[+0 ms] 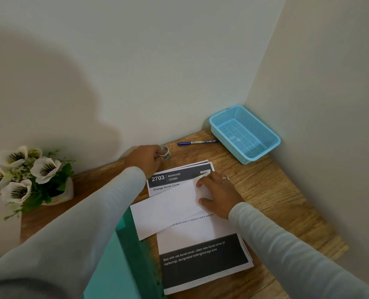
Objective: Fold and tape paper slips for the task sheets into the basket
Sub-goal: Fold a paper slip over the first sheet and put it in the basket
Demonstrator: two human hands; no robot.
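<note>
A folded white paper slip [168, 207] lies across a stack of printed task sheets [203, 262] on the wooden table. My right hand [217, 194] holds the slip's right end, thumb below and fingers on top. My left hand [145, 158] reaches to the back of the table and grips a small roll of tape [164, 152]. The light blue mesh basket [245, 134] sits in the far right corner with nothing in it.
A blue pen [196, 142] lies near the wall, left of the basket. A green folder [123, 262] lies under my left forearm. A pot of white flowers [28, 178] stands at the table's left. Walls close the back and right.
</note>
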